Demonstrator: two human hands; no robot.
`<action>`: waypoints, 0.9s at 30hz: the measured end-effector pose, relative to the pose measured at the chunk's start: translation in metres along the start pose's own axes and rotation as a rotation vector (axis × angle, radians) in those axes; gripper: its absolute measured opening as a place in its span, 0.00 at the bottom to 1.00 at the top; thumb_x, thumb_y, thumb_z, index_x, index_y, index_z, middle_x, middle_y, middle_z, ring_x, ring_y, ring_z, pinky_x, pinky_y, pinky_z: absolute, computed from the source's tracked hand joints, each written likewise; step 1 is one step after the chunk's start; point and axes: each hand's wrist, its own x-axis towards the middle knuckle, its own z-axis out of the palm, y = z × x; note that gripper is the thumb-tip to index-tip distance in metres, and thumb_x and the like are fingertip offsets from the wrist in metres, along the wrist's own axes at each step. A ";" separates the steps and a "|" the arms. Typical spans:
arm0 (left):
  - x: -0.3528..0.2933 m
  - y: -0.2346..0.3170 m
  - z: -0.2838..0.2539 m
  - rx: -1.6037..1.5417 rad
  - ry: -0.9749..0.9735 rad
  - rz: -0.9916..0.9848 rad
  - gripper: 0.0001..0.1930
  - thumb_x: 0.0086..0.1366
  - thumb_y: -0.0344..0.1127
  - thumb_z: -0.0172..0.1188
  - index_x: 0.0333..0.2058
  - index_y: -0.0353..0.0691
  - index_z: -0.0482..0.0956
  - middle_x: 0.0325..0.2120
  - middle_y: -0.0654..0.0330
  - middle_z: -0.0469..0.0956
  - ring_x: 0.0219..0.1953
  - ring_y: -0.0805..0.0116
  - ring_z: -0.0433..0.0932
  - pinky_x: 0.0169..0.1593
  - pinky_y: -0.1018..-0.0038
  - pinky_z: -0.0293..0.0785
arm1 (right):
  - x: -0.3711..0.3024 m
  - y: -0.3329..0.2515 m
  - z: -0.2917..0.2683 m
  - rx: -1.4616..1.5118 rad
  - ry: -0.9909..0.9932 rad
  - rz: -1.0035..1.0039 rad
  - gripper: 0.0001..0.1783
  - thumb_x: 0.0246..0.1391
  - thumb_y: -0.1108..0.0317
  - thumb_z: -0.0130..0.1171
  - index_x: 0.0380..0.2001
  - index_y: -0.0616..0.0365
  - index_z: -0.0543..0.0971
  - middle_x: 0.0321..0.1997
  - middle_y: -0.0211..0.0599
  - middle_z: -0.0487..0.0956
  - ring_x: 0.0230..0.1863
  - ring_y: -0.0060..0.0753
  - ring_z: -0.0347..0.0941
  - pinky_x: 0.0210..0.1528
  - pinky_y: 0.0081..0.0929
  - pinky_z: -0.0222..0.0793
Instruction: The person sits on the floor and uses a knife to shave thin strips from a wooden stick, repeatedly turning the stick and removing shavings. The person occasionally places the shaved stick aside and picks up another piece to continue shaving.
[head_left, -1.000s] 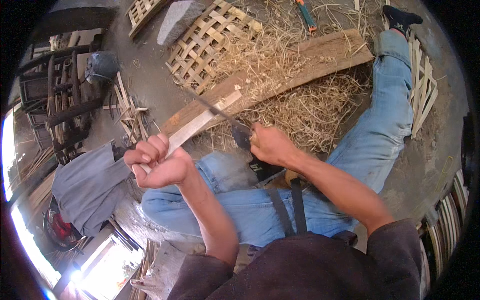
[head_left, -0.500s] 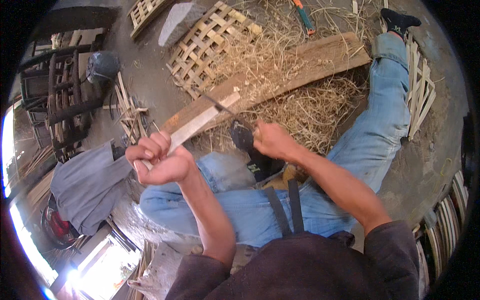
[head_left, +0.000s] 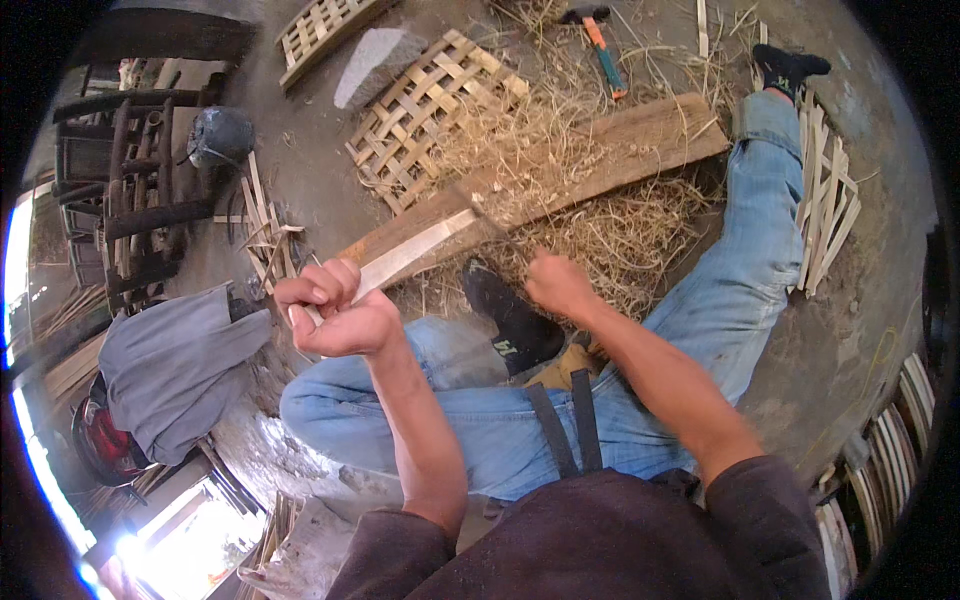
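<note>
My left hand (head_left: 345, 308) is closed round the near end of a pale, flat wooden strip (head_left: 415, 247), which slants up and away to the right. The strip's far end lies over a long wooden board (head_left: 665, 130). In my right hand (head_left: 560, 284) is a knife (head_left: 487, 214), its thin dark blade blurred by motion. The blade points up and to the left, at the strip's far tip. My right fingers wrap the handle and hide most of it.
Curly shavings (head_left: 620, 225) heap around the board. Beyond lie a woven lattice panel (head_left: 420, 120), a grey stone (head_left: 376, 66) and a hammer (head_left: 605, 65). Thin strips (head_left: 825, 200) lie beside my outstretched leg. A grey cloth (head_left: 180, 370) hangs at left, near a dark wooden frame (head_left: 135, 190).
The knife has slid along the strip from partway up to its far tip. My right hand has moved slightly right, away from my left. The view has shifted a little.
</note>
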 end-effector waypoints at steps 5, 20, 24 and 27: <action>-0.004 -0.003 0.005 0.010 -0.058 0.048 0.14 0.58 0.44 0.44 0.20 0.43 0.56 0.11 0.67 0.50 0.13 0.79 0.44 0.18 0.77 0.39 | -0.004 -0.011 0.008 -0.013 0.057 -0.073 0.19 0.50 0.65 0.55 0.38 0.72 0.70 0.28 0.63 0.78 0.34 0.65 0.76 0.39 0.50 0.73; 0.012 0.000 -0.016 0.000 0.071 -0.017 0.12 0.60 0.44 0.40 0.22 0.44 0.57 0.12 0.68 0.47 0.13 0.78 0.43 0.19 0.77 0.39 | -0.010 -0.041 0.016 0.160 0.018 0.081 0.20 0.48 0.63 0.54 0.37 0.72 0.72 0.31 0.64 0.78 0.36 0.66 0.76 0.43 0.52 0.72; 0.014 0.000 -0.021 -0.012 0.082 -0.036 0.12 0.60 0.44 0.40 0.22 0.44 0.57 0.12 0.69 0.47 0.14 0.78 0.43 0.20 0.76 0.39 | -0.038 -0.084 -0.002 0.166 -0.062 -0.162 0.19 0.50 0.64 0.52 0.38 0.72 0.69 0.29 0.63 0.77 0.36 0.66 0.75 0.42 0.53 0.72; 0.020 0.000 -0.017 0.065 0.133 -0.024 0.12 0.60 0.43 0.40 0.22 0.45 0.57 0.12 0.69 0.47 0.14 0.78 0.43 0.20 0.75 0.39 | -0.017 -0.058 0.016 0.126 -0.002 -0.142 0.17 0.51 0.65 0.53 0.38 0.70 0.68 0.28 0.63 0.77 0.35 0.66 0.76 0.41 0.53 0.72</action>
